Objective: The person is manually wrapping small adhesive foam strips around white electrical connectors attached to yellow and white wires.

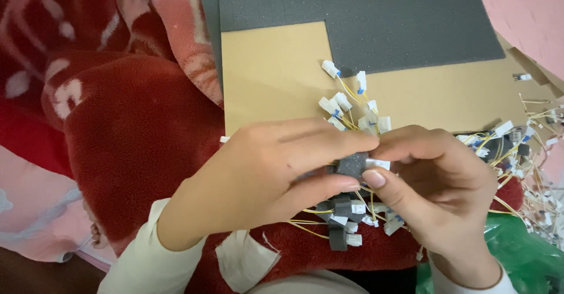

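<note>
Dk grey foam block (352, 165), yellow wires w/ white connectors (343, 109), red-pink patterned blanket (117, 94), tan cardboard (270, 76).

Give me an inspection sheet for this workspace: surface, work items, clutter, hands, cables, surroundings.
Surface: tan cardboard sheet with a dark grey foam sheet lying over its top part.
Job's things: small grey foam piece pinched between both hands; more grey foam bits below.
Clutter: loose pile of wired connectors at right; green plastic bag at lower right.
Grippers: left hand and right hand both closed on the foam piece, fingertips meeting.
Cables: bundle of yellow wires with white connectors fanning out above the hands.
Surroundings: red patterned blanket at left.
</note>
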